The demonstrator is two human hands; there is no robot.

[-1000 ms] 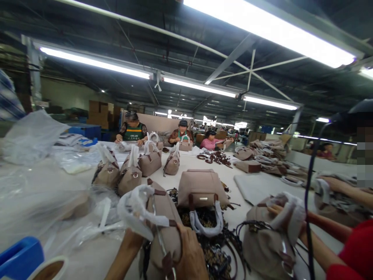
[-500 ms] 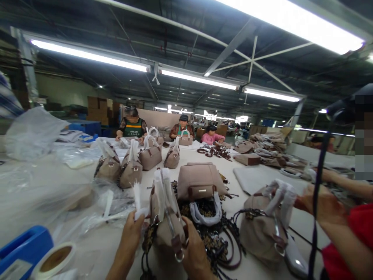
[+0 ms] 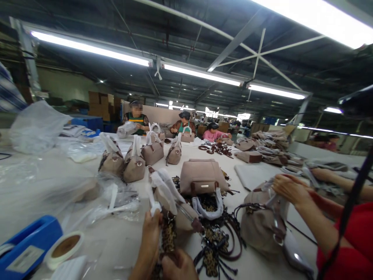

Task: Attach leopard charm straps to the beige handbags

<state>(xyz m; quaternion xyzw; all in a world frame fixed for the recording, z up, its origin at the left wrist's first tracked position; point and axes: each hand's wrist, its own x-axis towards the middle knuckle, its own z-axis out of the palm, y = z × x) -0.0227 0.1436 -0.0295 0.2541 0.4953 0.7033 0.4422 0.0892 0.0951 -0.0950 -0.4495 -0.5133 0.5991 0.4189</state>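
Note:
A taupe handbag with white-wrapped handles stands tilted on the table in front of me. My left hand is closed at its left side, pinching a bundle of thin white strips. From a metal ring on the bag hangs a leopard-print piece, beside my left fingers. Lower down, my right hand is closed on the lower part of this leopard-print piece; its fingertips are partly hidden. Just to the right lie more leopard-print pieces with black cords.
Another taupe bag lies behind. Several bags stand further back. At right, a co-worker's hands work at a bag. A blue tape dispenser, a tape roll and clear plastic are at left. Co-workers sit across the table.
My right hand has left the bag's right side and moved down and left to the leopard-print piece. The bag has tilted. The co-worker's hands at right have shifted onto their bag's handles.

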